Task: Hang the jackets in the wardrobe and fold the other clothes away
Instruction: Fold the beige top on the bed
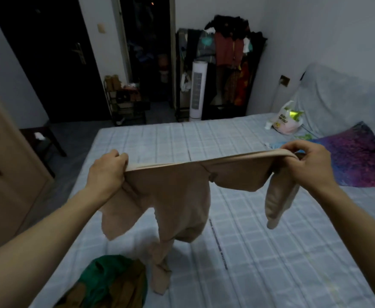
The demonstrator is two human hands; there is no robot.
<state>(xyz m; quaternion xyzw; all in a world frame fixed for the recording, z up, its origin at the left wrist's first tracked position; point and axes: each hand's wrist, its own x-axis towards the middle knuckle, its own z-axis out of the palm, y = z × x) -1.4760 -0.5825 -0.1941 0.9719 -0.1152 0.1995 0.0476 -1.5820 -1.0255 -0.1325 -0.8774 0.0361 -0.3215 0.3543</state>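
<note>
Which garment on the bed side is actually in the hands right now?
The beige trousers, stretched by the waistband between left hand and right hand. The green-and-brown clothes pile lies untouched on the bed.

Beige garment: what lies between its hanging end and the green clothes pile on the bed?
Head view: only bare checked bedsheet separates the beige garment from the green clothes pile.

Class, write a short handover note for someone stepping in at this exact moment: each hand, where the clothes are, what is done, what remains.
Left hand and right hand each grip an end of the beige trousers' waistband, held over the bed; the legs trail onto the sheet.
A green and brown clothes heap waits at the near edge.
Nothing shows as folded yet.
Left: fold the trousers, then sort the heap; the clothes rack stands beyond the bed.
</note>
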